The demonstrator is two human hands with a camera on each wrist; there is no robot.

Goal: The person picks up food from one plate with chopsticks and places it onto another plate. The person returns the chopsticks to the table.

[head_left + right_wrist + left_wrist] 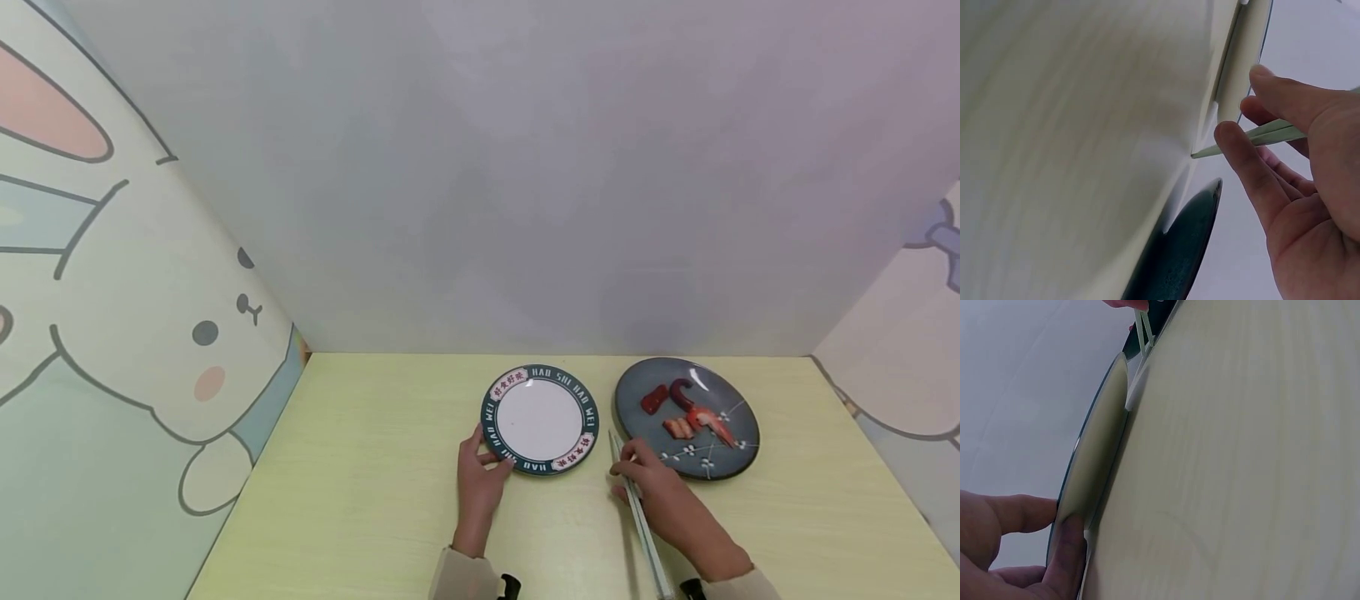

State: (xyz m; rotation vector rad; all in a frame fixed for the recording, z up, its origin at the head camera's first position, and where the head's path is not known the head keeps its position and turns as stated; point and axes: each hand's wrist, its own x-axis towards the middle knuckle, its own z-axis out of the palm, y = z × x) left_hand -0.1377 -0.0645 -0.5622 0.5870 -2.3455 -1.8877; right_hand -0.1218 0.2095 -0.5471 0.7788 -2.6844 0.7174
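Observation:
My left hand (480, 485) holds the near-left rim of a white plate (538, 419) with a dark green lettered border. In the left wrist view its fingers lie on both sides of the plate's edge, and the pale underside (1100, 462) shows. My right hand (666, 498) grips a pair of pale green chopsticks (647, 537), their tips together and pointing away, low over the table between the two plates. Beside that hand is a dark blue-grey plate (632, 404) with white blossoms, bearing a shrimp (708, 421), a purple curled tentacle (678, 392), a streaky meat slice (678, 428) and a dark red piece (654, 399).
A pale wooden table (360, 475) lies under both plates. Behind it stands a plain grey wall (525, 183), with a panel bearing a cartoon rabbit (150, 333) on the left and another printed panel (900, 350) on the right.

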